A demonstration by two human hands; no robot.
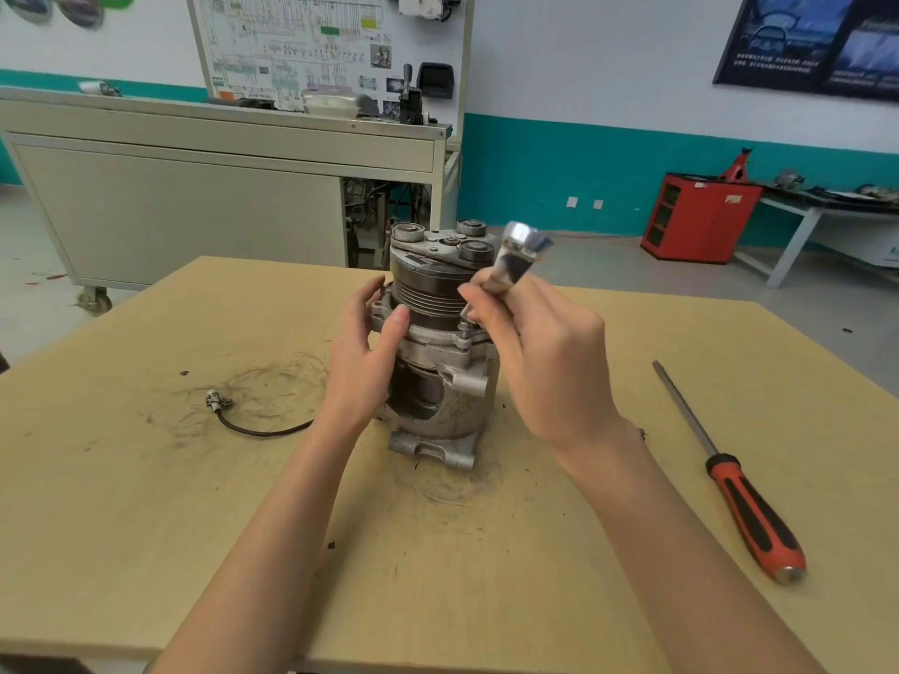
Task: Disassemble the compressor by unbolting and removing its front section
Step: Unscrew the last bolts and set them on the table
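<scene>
**Compressor standing on end, steadied on the left and worked on from the right**

The compressor (438, 362) is standing upright near the middle of the tan table (121, 503), with its clutch plate (440, 243) facing up and its grooved pulley (425, 296) just below. The left hand (365, 352) is cupping the unit's left side. Its thumb is lying on the near face at the flange, and its fingers are curving round the far side, hiding that part of the housing. The right hand (540, 352) is gripping a chrome tool (520, 255) with curled fingers. The tool is tilting up and to the right, and its narrow lower end is meeting a bolt (465, 328) on the right of the flange. Motion blur is softening the tool, so its exact type cannot be told. Tool and fingers together are covering the right edge of the pulley.

A thin dark cable (258, 433) with a small connector is lying on the table to the left, running in behind the left wrist. An orange-and-black screwdriver (725, 471) is lying well apart to the right, with its blade pointing away. Dark smudges and scuff rings are marking the tabletop around the compressor.

Beyond the table, a grey wheeled bench (185, 211) is carrying an upright wiring-diagram board (321, 46). A red cabinet (700, 218) is standing at the far right against the teal-banded wall.
</scene>
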